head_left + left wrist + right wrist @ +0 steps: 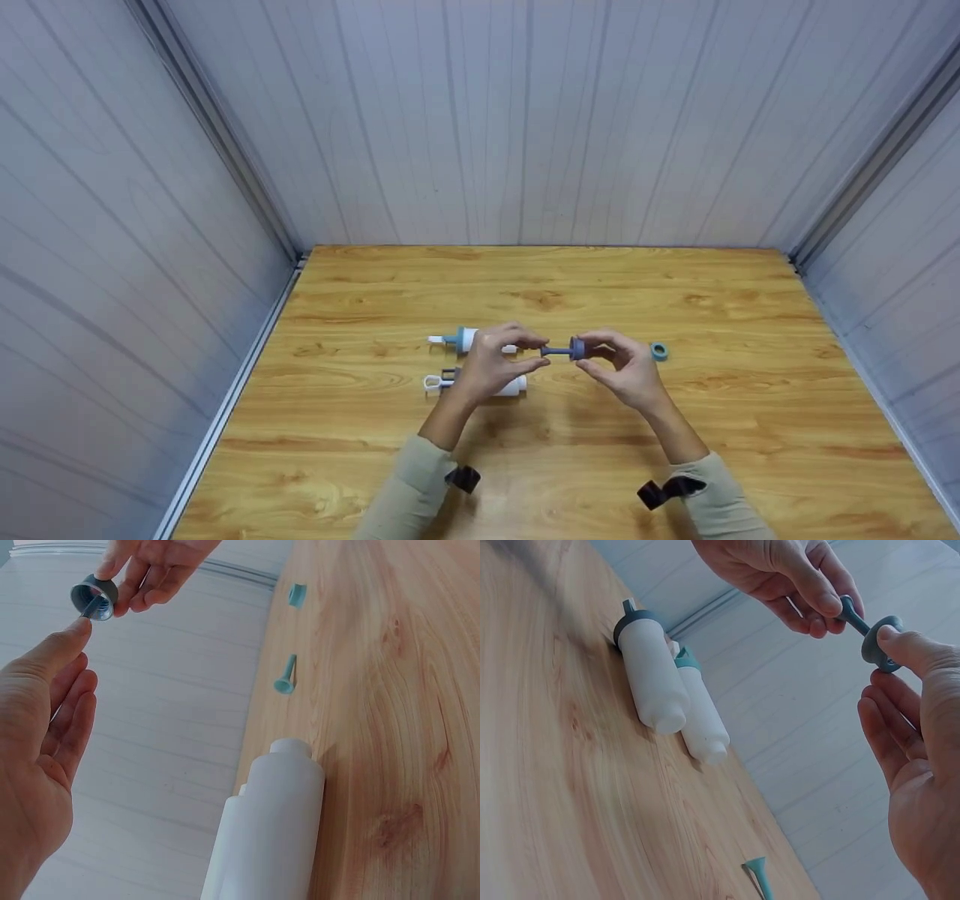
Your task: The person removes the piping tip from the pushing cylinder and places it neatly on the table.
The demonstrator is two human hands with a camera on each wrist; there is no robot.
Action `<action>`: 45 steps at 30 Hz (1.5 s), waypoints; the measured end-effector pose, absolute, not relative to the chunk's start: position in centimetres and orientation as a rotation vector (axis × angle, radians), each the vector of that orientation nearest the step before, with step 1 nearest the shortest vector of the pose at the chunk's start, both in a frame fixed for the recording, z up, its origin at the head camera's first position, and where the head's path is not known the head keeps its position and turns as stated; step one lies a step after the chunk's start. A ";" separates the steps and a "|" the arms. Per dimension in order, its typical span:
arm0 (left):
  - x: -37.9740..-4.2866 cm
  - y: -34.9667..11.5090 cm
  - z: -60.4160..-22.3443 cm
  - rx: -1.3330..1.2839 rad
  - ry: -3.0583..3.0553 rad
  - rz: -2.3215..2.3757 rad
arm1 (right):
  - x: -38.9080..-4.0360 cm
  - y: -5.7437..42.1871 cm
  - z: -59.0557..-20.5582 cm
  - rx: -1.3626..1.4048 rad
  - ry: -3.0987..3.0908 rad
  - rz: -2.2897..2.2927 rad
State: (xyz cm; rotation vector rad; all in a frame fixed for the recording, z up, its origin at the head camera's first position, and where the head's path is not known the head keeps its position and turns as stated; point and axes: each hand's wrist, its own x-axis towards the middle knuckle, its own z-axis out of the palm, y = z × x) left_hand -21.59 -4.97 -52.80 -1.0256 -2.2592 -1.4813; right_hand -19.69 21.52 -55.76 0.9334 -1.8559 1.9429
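Note:
Between finger and thumb, my left hand [495, 364] pinches the flared end of a thin blue-grey stem [859, 621]. My right hand [626, 371] grips a blue-grey screw ring [94, 596] by its rim. The stem's other end sits inside the ring's opening, and both parts are held up above the table. Under and beside the left hand lie two white bottles, one with a teal collar [460, 340] and the other with a dark blue-grey collar [636, 618]. Part of each bottle is hidden behind that hand in the head view.
A teal ring [659, 352] lies on the wooden table [562, 465], just right of the right hand. A teal stem with a flared end [286, 676] also lies there, beyond the bottles in the left wrist view. Pale panel walls [495, 135] enclose the table at the back and sides.

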 end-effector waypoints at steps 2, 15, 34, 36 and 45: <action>-21.6 -5.0 -52.8 -1.020 -2.259 -1.489 | -19.6 21.8 -55.8 0.923 -1.862 1.942; -21.4 -2.7 -52.8 -1.028 -2.276 -1.527 | -19.2 24.1 -56.1 0.909 -1.876 1.914; -21.5 1.2 -53.0 -1.119 -2.327 -1.485 | -18.2 28.9 -56.2 0.831 -1.867 1.846; -21.5 1.4 -53.0 -1.117 -2.333 -1.470 | -18.1 29.3 -56.2 0.821 -1.876 1.837; -21.5 2.1 -53.0 -1.065 -2.355 -1.511 | -18.2 31.3 -55.7 0.761 -1.948 1.801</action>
